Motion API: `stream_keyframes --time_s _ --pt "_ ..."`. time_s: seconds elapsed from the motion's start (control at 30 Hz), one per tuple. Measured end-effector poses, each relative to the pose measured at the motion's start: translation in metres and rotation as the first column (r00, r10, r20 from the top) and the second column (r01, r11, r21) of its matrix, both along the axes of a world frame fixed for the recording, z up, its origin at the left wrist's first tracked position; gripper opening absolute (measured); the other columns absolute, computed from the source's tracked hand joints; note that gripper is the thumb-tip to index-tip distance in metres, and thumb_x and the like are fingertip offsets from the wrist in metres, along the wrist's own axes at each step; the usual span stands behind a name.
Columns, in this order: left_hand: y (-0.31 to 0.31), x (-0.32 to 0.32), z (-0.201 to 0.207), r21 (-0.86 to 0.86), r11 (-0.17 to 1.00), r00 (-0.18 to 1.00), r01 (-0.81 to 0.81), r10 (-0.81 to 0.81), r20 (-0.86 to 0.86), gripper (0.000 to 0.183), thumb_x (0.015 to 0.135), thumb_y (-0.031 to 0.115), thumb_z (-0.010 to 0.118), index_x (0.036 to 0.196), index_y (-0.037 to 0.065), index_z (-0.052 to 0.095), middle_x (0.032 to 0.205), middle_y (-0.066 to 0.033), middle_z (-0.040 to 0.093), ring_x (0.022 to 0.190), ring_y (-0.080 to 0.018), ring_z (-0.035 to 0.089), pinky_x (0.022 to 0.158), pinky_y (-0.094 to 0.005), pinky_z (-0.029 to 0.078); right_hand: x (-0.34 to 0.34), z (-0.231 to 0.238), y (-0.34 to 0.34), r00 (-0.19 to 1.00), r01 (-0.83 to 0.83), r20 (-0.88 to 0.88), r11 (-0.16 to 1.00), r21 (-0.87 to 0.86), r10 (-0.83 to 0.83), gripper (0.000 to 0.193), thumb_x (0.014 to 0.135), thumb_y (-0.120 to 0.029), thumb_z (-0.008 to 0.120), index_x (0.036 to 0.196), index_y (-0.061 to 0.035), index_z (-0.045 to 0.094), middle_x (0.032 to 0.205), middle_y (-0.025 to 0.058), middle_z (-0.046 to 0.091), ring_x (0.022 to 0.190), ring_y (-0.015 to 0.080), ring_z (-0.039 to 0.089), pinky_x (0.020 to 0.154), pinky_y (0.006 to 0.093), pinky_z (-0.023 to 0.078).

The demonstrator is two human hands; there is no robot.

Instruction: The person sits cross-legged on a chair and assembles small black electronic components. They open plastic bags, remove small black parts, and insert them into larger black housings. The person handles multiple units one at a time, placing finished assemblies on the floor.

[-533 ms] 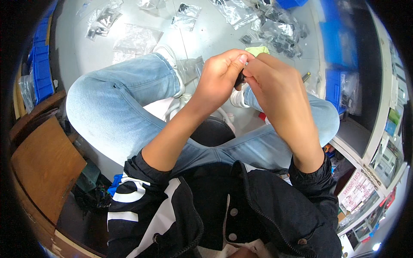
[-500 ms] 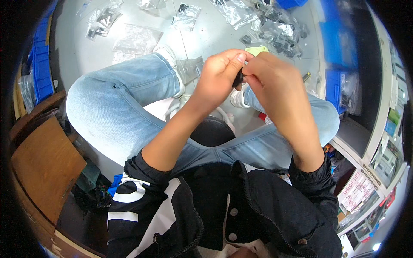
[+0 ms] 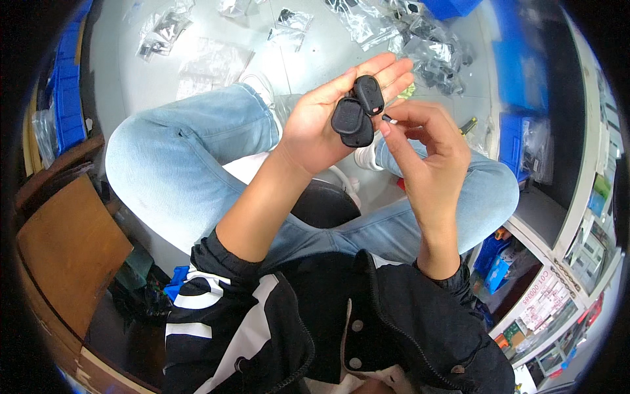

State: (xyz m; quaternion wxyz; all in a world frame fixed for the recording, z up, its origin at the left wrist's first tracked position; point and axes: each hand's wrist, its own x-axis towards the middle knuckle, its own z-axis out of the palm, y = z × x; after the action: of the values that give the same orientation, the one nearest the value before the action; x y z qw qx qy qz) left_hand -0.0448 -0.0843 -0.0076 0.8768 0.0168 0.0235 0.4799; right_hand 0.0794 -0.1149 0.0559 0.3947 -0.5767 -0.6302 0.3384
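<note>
- Left hand: palm up, fingers extended, unclenched; three black key-fob shells lie overlapping across palm and fingers.
- Right hand: thumb and forefinger clamped on small black-and-white piece, just beside shells; exact kind unclear.

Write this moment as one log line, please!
left grip: open, palm up, three black casings on it | right grip: pinching small dark piece | floor: plastic bags

Floor: pale grey, smooth, thin seams, brightly lit with soft sheen. Far left: blue plastic bins; nearer, brown wooden panel in darker frame. Right: off-white shelving unit, dark recess, blue storage box alongside, crowded lower compartments.
</note>
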Motion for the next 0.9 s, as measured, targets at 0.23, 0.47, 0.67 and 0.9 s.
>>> stream_keyframes --time_s 0.23,0.47,0.67,0.9 --pt "-0.005 0.003 0.004 0.109 0.994 0.983 0.001 0.019 -0.18 0.051 0.095 0.025 0.02 0.138 -0.001 0.014 0.145 -0.0161 0.016 0.131 -0.0272 0.023 0.106 -0.0384 0.026 -0.007 -0.005 0.002 0.982 0.015 0.183 0.991 0.135 -0.04 0.015 0.071 0.002 0.064 0.085 -0.0015 0.061 0.095 0.0075 0.062 0.071 0.012 0.058 0.06 0.022 0.047" --pt "-0.002 -0.003 0.002 -0.067 0.996 0.971 0.058 -0.041 0.234 0.053 0.091 0.022 0.022 0.139 -0.001 0.013 0.145 -0.0147 0.016 0.131 -0.0272 0.025 0.101 -0.0361 0.034 0.001 -0.006 0.008 0.99 0.136 0.002 0.984 0.114 -0.138 0.015 0.069 0.001 0.065 0.083 -0.0023 0.059 0.091 0.0079 0.061 0.064 0.0126 0.057 0.056 0.0217 0.046" --pt "0.0 -0.005 0.005 -0.038 0.996 0.964 0.086 -0.074 0.256 0.053 0.09 0.021 0.023 0.138 -0.002 0.017 0.143 -0.0143 0.022 0.129 -0.0257 0.028 0.101 -0.0363 0.034 0.0 -0.007 0.007 0.973 -0.051 0.23 0.96 0.275 -0.014 0.019 0.068 0.003 0.066 0.086 -0.0031 0.063 0.098 0.0077 0.058 0.074 0.014 0.057 0.062 0.0236 0.046" --pt "-0.002 -0.004 0.014 -0.068 0.996 0.992 0.056 -0.047 0.116 0.053 0.09 0.022 0.022 0.137 -0.002 0.018 0.143 -0.0145 0.023 0.129 -0.025 0.03 0.097 -0.0328 0.039 0.005 -0.002 0.003 0.982 -0.072 0.187 0.975 0.208 0.033 0.028 0.067 0.001 0.068 0.094 -0.0056 0.064 0.101 0.0061 0.056 0.076 0.0143 0.056 0.063 0.0243 0.044"
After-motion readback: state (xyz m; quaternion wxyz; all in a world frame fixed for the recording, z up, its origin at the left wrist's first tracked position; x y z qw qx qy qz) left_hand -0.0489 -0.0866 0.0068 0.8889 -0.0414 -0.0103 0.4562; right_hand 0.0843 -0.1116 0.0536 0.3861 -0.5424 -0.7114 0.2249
